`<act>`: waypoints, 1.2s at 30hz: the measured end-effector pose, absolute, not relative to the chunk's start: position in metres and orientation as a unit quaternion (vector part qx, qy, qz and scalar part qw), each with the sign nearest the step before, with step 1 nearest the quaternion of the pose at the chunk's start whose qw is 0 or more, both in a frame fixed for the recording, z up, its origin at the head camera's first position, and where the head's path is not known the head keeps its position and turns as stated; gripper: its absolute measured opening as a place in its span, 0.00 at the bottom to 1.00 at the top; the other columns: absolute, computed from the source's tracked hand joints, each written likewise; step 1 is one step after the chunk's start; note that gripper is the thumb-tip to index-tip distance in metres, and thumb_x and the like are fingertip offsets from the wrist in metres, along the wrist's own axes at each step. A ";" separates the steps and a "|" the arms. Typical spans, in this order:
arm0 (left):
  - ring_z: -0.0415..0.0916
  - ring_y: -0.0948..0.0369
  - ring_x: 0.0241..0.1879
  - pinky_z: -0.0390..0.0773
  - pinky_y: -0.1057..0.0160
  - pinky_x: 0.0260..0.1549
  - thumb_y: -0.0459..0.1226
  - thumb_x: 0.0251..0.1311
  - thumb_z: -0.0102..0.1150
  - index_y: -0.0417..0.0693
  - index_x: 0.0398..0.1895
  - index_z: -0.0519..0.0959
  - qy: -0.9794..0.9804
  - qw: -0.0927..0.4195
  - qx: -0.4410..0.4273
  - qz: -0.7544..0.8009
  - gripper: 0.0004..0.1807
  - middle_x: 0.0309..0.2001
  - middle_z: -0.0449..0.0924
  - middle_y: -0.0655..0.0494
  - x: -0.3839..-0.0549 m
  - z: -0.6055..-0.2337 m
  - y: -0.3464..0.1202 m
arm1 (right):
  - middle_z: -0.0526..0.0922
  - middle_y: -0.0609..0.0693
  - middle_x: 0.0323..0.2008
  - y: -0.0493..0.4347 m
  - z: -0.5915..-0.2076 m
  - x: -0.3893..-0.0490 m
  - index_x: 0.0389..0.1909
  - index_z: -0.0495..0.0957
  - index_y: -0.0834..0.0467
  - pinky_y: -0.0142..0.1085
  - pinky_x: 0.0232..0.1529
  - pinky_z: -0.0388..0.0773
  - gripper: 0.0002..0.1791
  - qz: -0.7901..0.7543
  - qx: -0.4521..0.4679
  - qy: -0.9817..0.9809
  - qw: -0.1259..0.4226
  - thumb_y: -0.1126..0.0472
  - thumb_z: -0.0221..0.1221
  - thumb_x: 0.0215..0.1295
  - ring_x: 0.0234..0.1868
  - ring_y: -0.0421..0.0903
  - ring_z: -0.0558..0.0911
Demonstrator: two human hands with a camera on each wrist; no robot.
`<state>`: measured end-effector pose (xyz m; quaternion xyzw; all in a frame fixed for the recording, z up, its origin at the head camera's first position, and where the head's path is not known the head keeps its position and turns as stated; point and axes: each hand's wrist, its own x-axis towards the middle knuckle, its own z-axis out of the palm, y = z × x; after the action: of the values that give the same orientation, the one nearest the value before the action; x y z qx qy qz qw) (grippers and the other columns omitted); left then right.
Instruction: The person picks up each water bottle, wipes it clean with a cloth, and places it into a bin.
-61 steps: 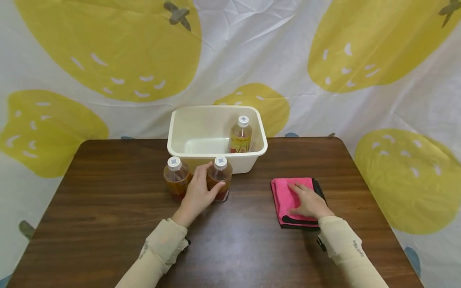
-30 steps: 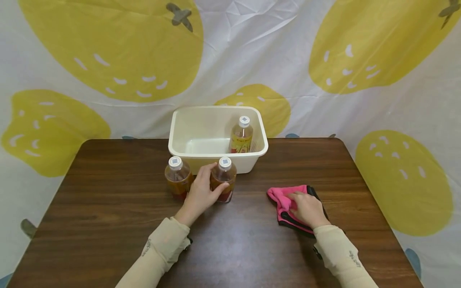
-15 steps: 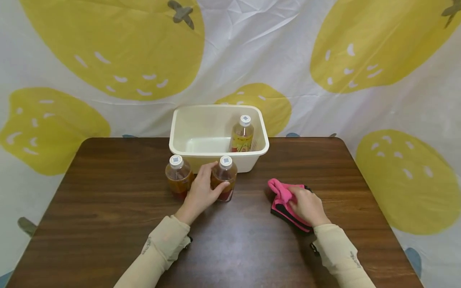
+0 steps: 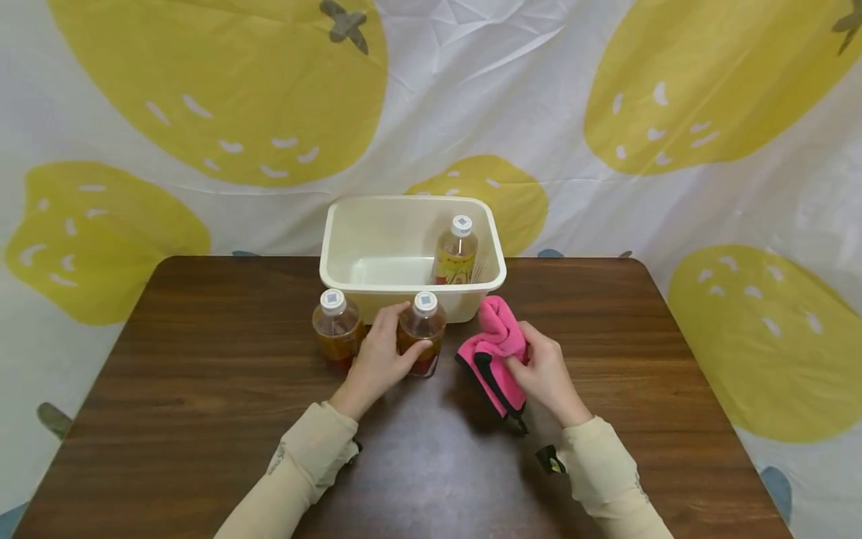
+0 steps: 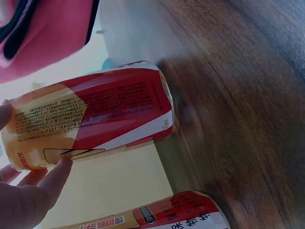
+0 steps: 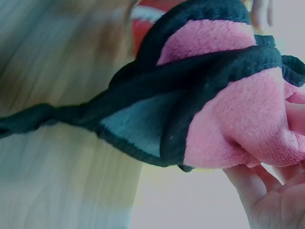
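Observation:
My left hand [image 4: 378, 361] grips a capped bottle [image 4: 423, 325] of brown drink, thumb on one side and fingers on the other. In the left wrist view its label [image 5: 105, 114] is red and yellow, and its base is at the table. A matching bottle [image 4: 334, 335] stands upright just left of that hand. My right hand [image 4: 547, 372] pinches a folded pink cloth [image 4: 497, 359] with black edging, held up close to the right of the gripped bottle. In the right wrist view the cloth [image 6: 238, 114] hangs in folds, a dark loop trailing from one corner.
Behind the bottles stands a cream plastic bin [image 4: 377, 288] at the table's back edge. A third bottle [image 4: 456, 258] stands inside it on the right. The brown wooden table [image 4: 202, 404] meets a lemon-print curtain [image 4: 444, 97] at the back.
My right hand has gathered the folded cloth, lifted it off the table and brought it left towards the bottles. The gripped bottle shifted slightly right earlier; my left hand stays on it.

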<state>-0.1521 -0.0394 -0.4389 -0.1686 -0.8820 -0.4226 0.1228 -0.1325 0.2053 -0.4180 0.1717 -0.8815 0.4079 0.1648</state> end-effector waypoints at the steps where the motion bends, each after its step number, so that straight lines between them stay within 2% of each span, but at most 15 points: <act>1: 0.69 0.50 0.52 0.71 0.53 0.51 0.42 0.51 0.64 0.36 0.56 0.63 -0.882 0.123 -0.169 -0.422 0.33 0.52 0.67 0.41 -0.152 -0.439 -0.039 | 0.67 0.46 0.17 0.201 -0.416 -0.132 0.31 0.74 0.62 0.28 0.15 0.63 0.12 0.420 0.172 -0.876 0.162 0.76 0.60 0.44 0.17 0.35 0.64; 8: 0.69 0.51 0.51 0.71 0.54 0.51 0.39 0.51 0.64 0.37 0.57 0.63 -0.884 0.115 -0.167 -0.422 0.32 0.52 0.67 0.42 -0.152 -0.439 -0.039 | 0.69 0.52 0.17 0.164 -0.388 -0.126 0.29 0.71 0.68 0.28 0.16 0.65 0.11 0.469 0.187 -0.847 0.165 0.80 0.59 0.44 0.20 0.38 0.66; 14: 0.70 0.49 0.50 0.72 0.52 0.49 0.30 0.46 0.62 0.37 0.57 0.64 -0.879 0.122 -0.168 -0.430 0.32 0.52 0.68 0.41 -0.153 -0.439 -0.039 | 0.75 0.55 0.23 0.152 -0.409 -0.141 0.33 0.72 0.66 0.33 0.20 0.70 0.12 0.473 0.175 -0.848 0.161 0.76 0.62 0.46 0.23 0.43 0.70; 19: 0.71 0.51 0.45 0.74 0.53 0.45 0.28 0.43 0.61 0.38 0.57 0.65 -0.878 0.123 -0.159 -0.435 0.33 0.50 0.69 0.42 -0.153 -0.440 -0.041 | 0.80 0.57 0.32 0.145 -0.420 -0.150 0.41 0.71 0.65 0.38 0.30 0.76 0.18 0.459 0.179 -0.854 0.168 0.72 0.63 0.47 0.29 0.47 0.76; 22: 0.71 0.52 0.42 0.75 0.54 0.42 0.27 0.43 0.60 0.39 0.57 0.65 -0.878 0.122 -0.159 -0.434 0.33 0.50 0.69 0.42 -0.152 -0.441 -0.041 | 0.80 0.58 0.33 0.141 -0.422 -0.152 0.42 0.72 0.65 0.41 0.32 0.76 0.18 0.454 0.183 -0.855 0.171 0.71 0.63 0.47 0.30 0.49 0.76; 28: 0.70 0.53 0.39 0.74 0.56 0.38 0.29 0.47 0.58 0.40 0.59 0.65 -0.869 0.118 -0.171 -0.448 0.31 0.49 0.69 0.43 -0.151 -0.440 -0.044 | 0.79 0.55 0.31 0.137 -0.420 -0.151 0.37 0.76 0.64 0.40 0.33 0.75 0.14 0.440 0.187 -0.860 0.180 0.70 0.64 0.46 0.29 0.47 0.74; 32: 0.68 0.56 0.35 0.72 0.60 0.34 0.31 0.52 0.56 0.44 0.62 0.64 -0.866 0.103 -0.171 -0.458 0.31 0.47 0.69 0.46 -0.151 -0.438 -0.045 | 0.78 0.55 0.31 0.137 -0.420 -0.151 0.35 0.76 0.64 0.38 0.32 0.74 0.13 0.439 0.190 -0.859 0.184 0.71 0.64 0.45 0.29 0.46 0.74; 36: 0.66 0.59 0.33 0.70 0.63 0.31 0.31 0.53 0.54 0.49 0.63 0.63 -0.871 0.092 -0.166 -0.453 0.31 0.46 0.69 0.48 -0.153 -0.437 -0.044 | 0.78 0.55 0.30 0.137 -0.422 -0.151 0.34 0.76 0.64 0.38 0.30 0.74 0.13 0.435 0.191 -0.859 0.190 0.72 0.63 0.44 0.29 0.46 0.74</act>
<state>-0.1526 -0.0440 -0.4370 -0.1660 -0.8710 -0.4531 0.0924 -0.1506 0.1367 -0.4216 0.1910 -0.8591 0.4350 0.1903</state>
